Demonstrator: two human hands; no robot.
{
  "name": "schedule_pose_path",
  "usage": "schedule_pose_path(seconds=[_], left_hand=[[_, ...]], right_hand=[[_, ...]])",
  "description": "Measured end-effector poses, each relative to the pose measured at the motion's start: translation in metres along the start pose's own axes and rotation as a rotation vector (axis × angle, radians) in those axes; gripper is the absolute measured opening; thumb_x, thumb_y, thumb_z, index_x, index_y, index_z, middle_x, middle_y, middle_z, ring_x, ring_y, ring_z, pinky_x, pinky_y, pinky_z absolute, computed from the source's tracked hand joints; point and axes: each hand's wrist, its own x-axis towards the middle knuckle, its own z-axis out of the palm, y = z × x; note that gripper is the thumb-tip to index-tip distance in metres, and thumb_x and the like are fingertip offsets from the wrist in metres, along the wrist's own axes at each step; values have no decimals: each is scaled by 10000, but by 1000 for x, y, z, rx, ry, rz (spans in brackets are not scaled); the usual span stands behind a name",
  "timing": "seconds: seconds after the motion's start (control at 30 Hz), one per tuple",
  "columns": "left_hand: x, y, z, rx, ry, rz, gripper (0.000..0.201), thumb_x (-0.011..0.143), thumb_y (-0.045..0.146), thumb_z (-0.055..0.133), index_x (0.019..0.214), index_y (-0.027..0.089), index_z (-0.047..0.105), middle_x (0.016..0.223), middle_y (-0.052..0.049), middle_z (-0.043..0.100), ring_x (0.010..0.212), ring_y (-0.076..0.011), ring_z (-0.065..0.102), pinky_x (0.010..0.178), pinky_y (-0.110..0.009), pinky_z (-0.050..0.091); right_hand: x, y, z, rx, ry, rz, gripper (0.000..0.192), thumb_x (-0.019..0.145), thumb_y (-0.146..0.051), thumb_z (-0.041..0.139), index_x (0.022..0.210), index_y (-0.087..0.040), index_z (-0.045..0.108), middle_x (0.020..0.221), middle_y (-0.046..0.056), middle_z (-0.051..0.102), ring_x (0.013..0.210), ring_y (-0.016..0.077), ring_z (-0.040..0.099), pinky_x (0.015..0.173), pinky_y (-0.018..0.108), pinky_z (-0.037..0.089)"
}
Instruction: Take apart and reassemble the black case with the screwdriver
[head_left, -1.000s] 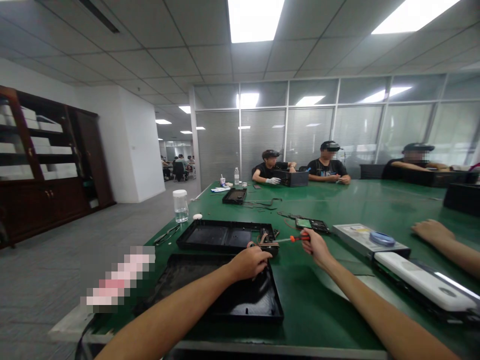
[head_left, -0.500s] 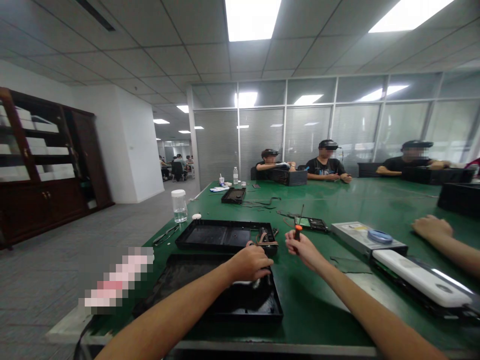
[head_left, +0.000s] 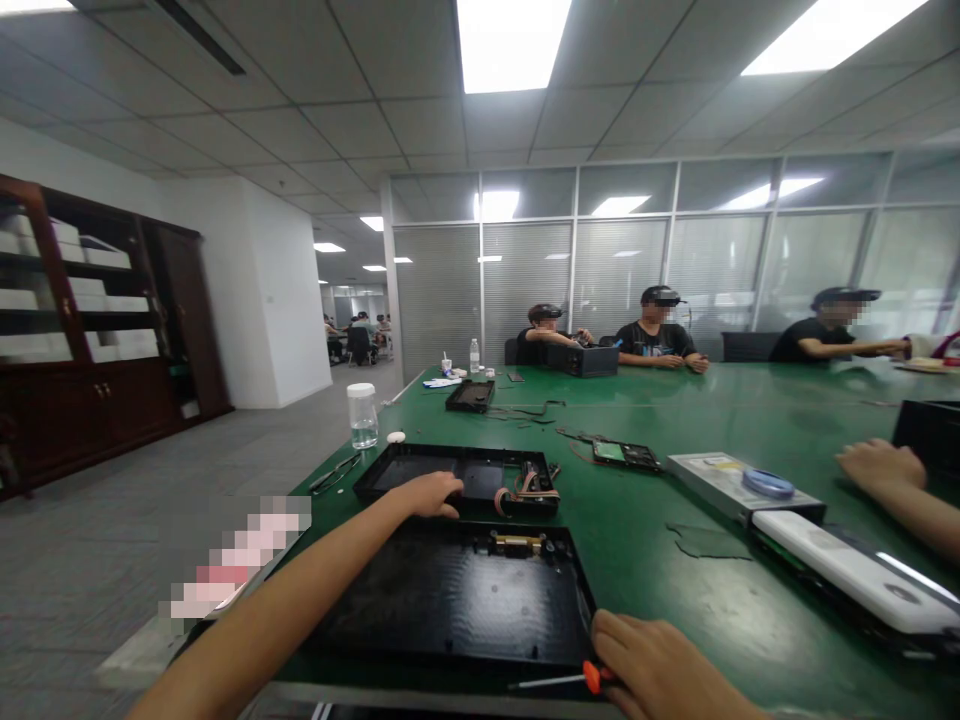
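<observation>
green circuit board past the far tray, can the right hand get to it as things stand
Probably yes. The right hand sits low at the near edge, closed on an orange-handled screwdriver, and bare table lies between it and the green circuit board. It would need a long forward stretch.

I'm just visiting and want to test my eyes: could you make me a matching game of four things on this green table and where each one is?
Things:
1. screwdriver
2. plastic jar
3. blue ring
4. circuit board

Places:
A. on the grey flat box
B. in the right hand
C. near the table's left edge
D. bare on the table, mid-way across

Pairs: 1-B, 2-C, 3-A, 4-D
</observation>
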Motion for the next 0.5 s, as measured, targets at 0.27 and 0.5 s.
schedule_pose_path(seconds=[0.27, 0.5], left_hand=[[5, 7, -30, 115, 108, 37, 224, 735, 367, 615, 855, 179, 603, 857, -47, 614, 859, -197, 563, 735, -250, 410], [-35, 46, -90, 80, 172, 128, 244, 791, 415, 542, 870, 188, 589, 872, -20, 593, 829, -163, 542, 719, -229, 371]], right_hand=[[25, 24, -5, 327, 16, 15, 84, 823, -237, 469, 847, -202, 541, 866, 31, 564, 794, 154, 538, 696, 248, 414], [86, 92, 18, 393, 122, 99, 242, 796, -306, 516, 994, -181, 578, 981, 88, 595, 907, 225, 547, 852, 365, 397]])
